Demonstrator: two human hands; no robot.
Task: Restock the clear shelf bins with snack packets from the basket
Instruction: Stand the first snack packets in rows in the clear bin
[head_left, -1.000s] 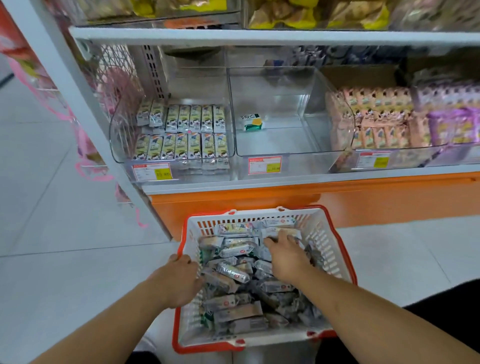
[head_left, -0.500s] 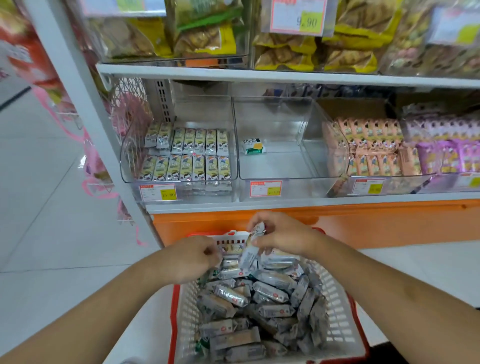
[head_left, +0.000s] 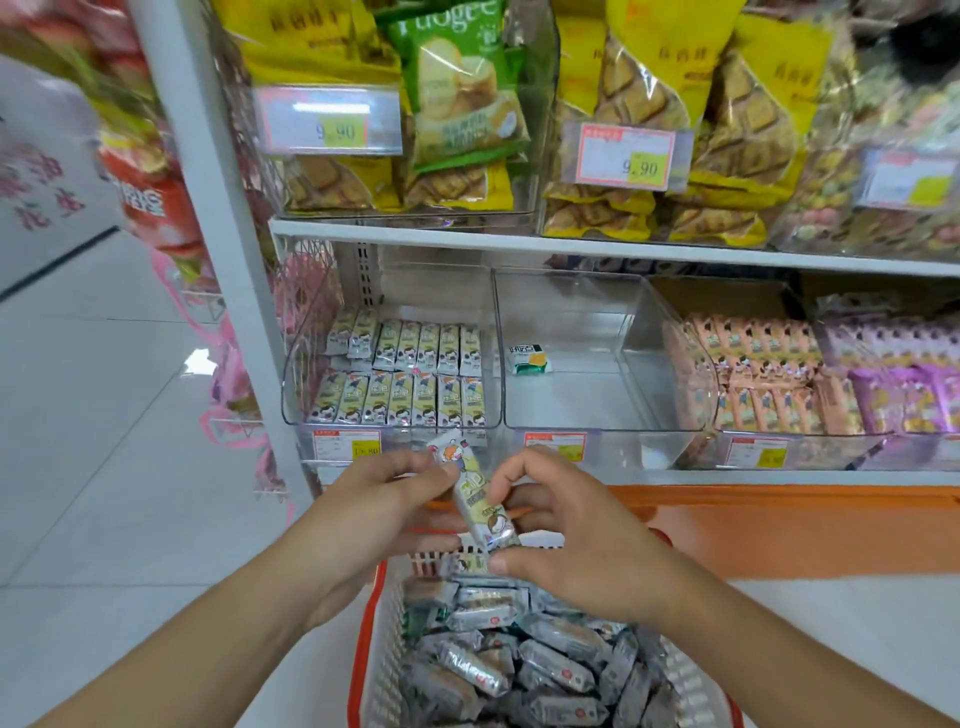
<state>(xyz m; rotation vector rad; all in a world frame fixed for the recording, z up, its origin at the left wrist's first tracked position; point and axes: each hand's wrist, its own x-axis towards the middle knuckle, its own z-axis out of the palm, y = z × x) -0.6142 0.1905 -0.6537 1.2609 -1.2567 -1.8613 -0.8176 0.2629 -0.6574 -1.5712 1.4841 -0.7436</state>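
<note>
Both our hands have come up out of the basket (head_left: 376, 649) since a second ago, bringing one snack packet (head_left: 480, 493) with them, and our view has tipped up to show the upper shelf. Taking that packet as the landmark: our left hand (head_left: 384, 506) is at its left, fingers curled and pinching its upper edge. Behind and above the packet, the left clear bin (head_left: 392, 374) holds two rows of matching packets standing upright. Below the packet, the white basket with the red rim is heaped with silvery packets. Our right hand (head_left: 563, 540) is at its right, gripping its lower end between thumb and curled fingers. Up and right of it, the middle bin (head_left: 597, 364) holds a single small green-and-yellow packet (head_left: 529, 358).
</note>
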